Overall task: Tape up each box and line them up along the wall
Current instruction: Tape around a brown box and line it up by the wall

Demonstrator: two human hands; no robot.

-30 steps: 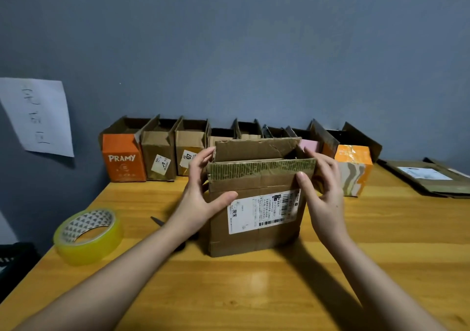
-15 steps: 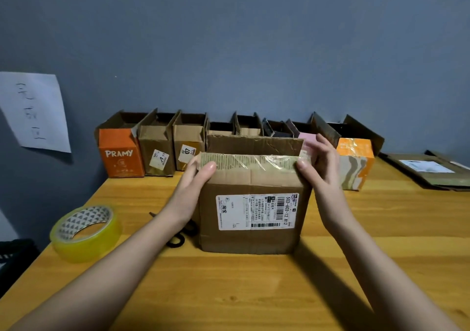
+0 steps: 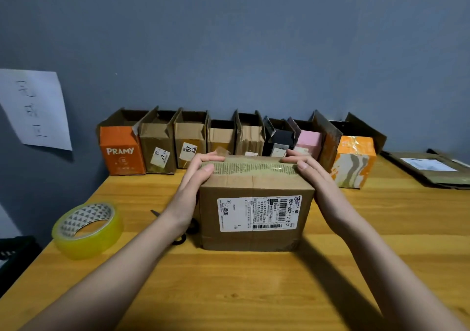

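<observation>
Box: the labelled cardboard box (image 3: 256, 203) is sitting mid-counter (image 3: 229, 292), label facing the person, long axis running left-right.
Hands: left hand (image 3: 195, 175) and right hand (image 3: 309, 171) are pressing the top flaps down, fingers flat, gripping nothing.
Technique: keeping both flaps flush should help before reaching for the tape roll (image 3: 87, 229).
Far: open boxes (image 3: 236, 137) are lining the wall.

- Near half of table (image 3: 241, 292): bare wood, crossed only by the two forearms.
- Brown cardboard box (image 3: 256, 216) sits mid-table, left hand (image 3: 193, 180) and right hand (image 3: 312, 175) clamped on its sides.
- Tape roll (image 3: 87, 230) blocks the left edge; scissors (image 3: 183, 229) lie tight against the box's left side, partly hidden.
- Row of open boxes (image 3: 221, 140) fills the wall line behind; narrow strip between row and box.
- Flattened cardboard (image 3: 432, 169) takes the far right corner.
</observation>
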